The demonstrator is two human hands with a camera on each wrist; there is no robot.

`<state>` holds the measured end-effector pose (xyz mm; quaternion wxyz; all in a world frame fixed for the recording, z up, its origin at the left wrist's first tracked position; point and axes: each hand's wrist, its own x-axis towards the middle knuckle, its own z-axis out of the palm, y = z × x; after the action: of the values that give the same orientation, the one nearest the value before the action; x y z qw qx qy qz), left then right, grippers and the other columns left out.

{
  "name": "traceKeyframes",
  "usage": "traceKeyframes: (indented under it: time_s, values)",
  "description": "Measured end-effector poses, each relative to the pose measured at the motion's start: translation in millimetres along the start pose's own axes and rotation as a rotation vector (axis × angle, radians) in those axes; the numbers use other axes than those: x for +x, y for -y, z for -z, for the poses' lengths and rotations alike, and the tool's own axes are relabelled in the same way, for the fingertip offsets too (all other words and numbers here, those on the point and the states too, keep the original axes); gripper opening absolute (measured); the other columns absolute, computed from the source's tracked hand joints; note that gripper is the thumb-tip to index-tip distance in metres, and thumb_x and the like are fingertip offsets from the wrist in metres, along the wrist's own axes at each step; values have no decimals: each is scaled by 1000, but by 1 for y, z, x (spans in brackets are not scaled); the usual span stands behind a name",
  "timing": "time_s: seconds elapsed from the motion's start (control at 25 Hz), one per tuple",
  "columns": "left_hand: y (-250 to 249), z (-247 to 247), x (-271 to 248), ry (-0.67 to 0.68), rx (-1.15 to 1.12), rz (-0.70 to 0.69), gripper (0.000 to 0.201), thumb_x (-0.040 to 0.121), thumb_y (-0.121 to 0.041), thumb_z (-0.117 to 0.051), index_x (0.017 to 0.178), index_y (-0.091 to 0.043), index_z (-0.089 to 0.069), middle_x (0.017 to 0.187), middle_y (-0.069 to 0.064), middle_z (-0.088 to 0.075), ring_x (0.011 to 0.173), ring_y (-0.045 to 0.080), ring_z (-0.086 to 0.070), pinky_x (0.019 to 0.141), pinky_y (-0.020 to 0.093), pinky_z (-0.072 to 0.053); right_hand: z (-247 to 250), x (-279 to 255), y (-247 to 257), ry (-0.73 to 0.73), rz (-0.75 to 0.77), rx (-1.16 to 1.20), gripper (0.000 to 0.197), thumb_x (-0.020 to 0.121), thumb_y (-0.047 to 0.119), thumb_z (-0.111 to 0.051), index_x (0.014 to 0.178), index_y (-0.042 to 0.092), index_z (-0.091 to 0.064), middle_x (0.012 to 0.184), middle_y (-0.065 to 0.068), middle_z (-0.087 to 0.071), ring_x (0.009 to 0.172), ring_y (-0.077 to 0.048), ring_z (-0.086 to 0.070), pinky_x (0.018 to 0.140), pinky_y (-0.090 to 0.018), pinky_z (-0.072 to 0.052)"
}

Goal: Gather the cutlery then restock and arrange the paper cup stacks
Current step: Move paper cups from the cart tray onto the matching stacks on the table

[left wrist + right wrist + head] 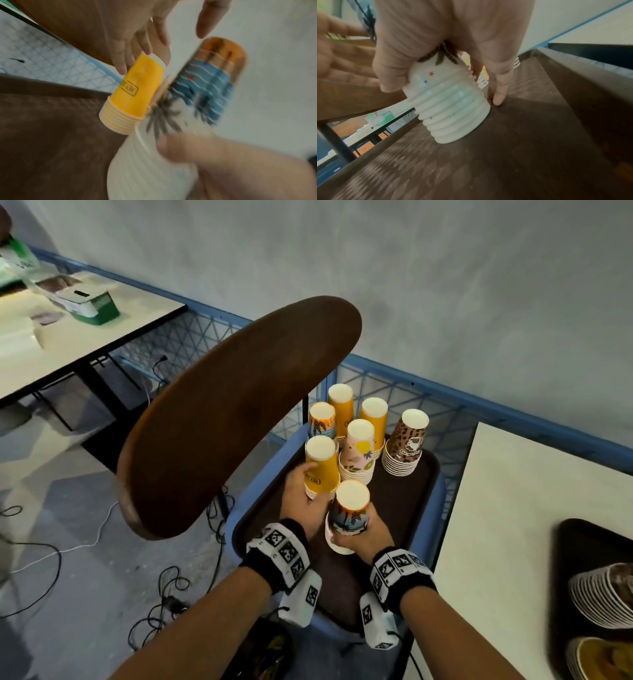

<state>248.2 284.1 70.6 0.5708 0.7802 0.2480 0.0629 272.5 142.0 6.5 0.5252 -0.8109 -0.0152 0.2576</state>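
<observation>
Several upside-down paper cup stacks stand on a brown tray (404, 501). My right hand (363, 537) grips a palm-print stack (349, 515) at the tray's near side. In the right wrist view my thumb and fingers curl round that palm-print stack (450, 108), whose rims rest on the tray (522, 148) at a slight tilt. My left hand (301, 494) lies against a yellow stack (320, 470) just to the left. In the left wrist view its fingers (123, 54) are straight and touch the yellow stack (139, 92), next to the palm-print stack (205, 88).
Behind stand two more yellow stacks (340, 409), another palm-print stack (322, 421), a pink fruit-print stack (358, 450) and a leopard-print stack (407, 443). A brown chair back (239, 412) looms close on the left. A white table (513, 525) on the right carries another tray (568, 542). Cables (164, 594) lie on the floor.
</observation>
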Motion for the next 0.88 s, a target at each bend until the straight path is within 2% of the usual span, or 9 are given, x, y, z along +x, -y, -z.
traceKeyframes:
  time_s: [0.04, 0.08, 0.16, 0.24, 0.44, 0.52, 0.56, 0.76, 0.88]
  values:
    - [-3, 5, 11, -95, 4, -7, 57, 78, -8, -65, 130, -15, -43, 137, 8, -43, 125, 21, -43, 101, 26, -31, 0, 0, 1, -20, -8, -26, 79, 54, 9, -85, 117, 29, -42, 116, -1, -56, 106, -15, -55, 95, -28, -44]
    - [-7, 9, 23, -127, 0, 11, 63, 79, -13, -67, 134, -14, -38, 141, 9, -39, 129, 23, -39, 100, 25, -30, -1, 1, 0, -51, -11, -37, 80, 52, 10, -86, 120, 25, -45, 117, -2, -55, 106, -16, -55, 94, -28, -45]
    - [-9, 10, 47, -65, 23, 58, 80, 76, -19, -72, 142, -15, -26, 150, 8, -30, 137, 25, -32, 107, 31, -29, -2, 2, -2, -107, -1, -14, 85, 48, 12, -86, 123, 18, -48, 119, -6, -56, 110, -19, -57, 95, -30, -46]
    - [-8, 4, 62, 28, 56, 91, 88, 74, -23, -75, 144, -17, -23, 152, 7, -31, 138, 26, -32, 112, 39, -28, 1, -1, -2, -127, -1, 6, 84, 49, 10, -87, 124, 17, -49, 120, -7, -58, 110, -21, -58, 93, -30, -47]
    - [10, -12, 61, 71, 79, 89, 74, 70, -25, -78, 134, -16, -41, 138, 9, -50, 128, 29, -47, 108, 44, -39, 4, -4, -14, -221, -36, -20, 92, 37, 34, -85, 122, 38, -48, 118, -1, -55, 111, -17, -56, 100, -41, -47]
    - [21, -15, 49, 104, 103, 60, 72, 68, -23, -79, 131, -16, -44, 135, 8, -50, 126, 26, -48, 108, 39, -39, 5, -3, -23, -264, -36, -1, 91, 33, 41, -83, 115, 49, -46, 118, 0, -56, 110, -19, -58, 97, -45, -49]
    - [27, -17, 43, 125, 143, 48, 72, 68, -22, -79, 131, -14, -45, 135, 8, -49, 125, 26, -47, 107, 36, -38, 7, -5, -25, -290, -26, 2, 90, 32, 42, -81, 114, 49, -46, 118, 1, -54, 110, -21, -58, 97, -46, -49]
    - [47, -25, 32, 259, 238, 155, 102, 57, -28, -86, 141, -20, -29, 142, 7, -43, 131, 26, -42, 110, 40, -35, 21, -26, -16, -386, -18, 13, 99, 30, 47, -72, 124, 33, -47, 121, -2, -47, 114, -25, -53, 102, -49, -43]
    - [44, -32, 26, 230, 285, 160, 99, 56, -24, -86, 138, -21, -31, 139, 8, -46, 129, 29, -44, 107, 40, -38, 27, -36, -16, -422, -42, 50, 103, 28, 49, -69, 126, 29, -47, 124, -5, -46, 116, -27, -51, 104, -50, -41]
